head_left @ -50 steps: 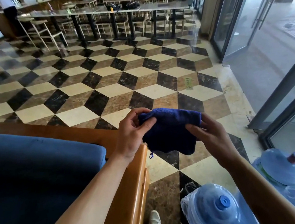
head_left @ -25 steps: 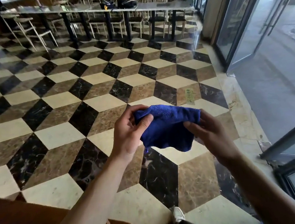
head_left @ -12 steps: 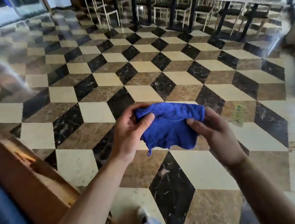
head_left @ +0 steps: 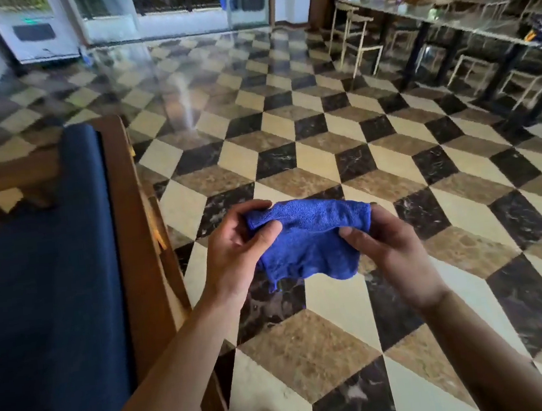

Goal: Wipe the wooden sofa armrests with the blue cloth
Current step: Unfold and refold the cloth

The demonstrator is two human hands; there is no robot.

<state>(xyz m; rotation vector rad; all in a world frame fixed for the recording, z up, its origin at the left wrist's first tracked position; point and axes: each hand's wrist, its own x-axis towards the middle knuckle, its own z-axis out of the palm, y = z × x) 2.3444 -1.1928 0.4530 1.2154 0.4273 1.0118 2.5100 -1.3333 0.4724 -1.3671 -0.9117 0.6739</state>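
I have the blue cloth (head_left: 308, 238) up in the air in front of me, over the tiled floor (head_left: 317, 155), touching nothing but my hands. My left hand (head_left: 237, 244) pinches its upper left corner, thumb on the near face and fingers curled behind. My right hand (head_left: 384, 238) grips the upper right corner the same way, thumb pressed on the front. Neither hand has any slack in its hold. Between them the top edge runs taut, and the lower part hangs in a loose, rumpled fold.

It looks like soft terry: light, limp, with no stiffness of its own, and it takes whatever shape I give it. I judge the nap grippy enough that it won't slide out of a pinch, and nothing about it can break. For wiping, a corner hold seems too weak to me. I would rather bunch or fold it into a pad under a flat palm, so the pressure spreads and no loose tail drags.

The wooden armrest (head_left: 125, 198) runs along the right edge of the sofa's blue cushion (head_left: 56, 273), just left of my left forearm, near the cloth but apart from it. Wiping here is not yet begun.
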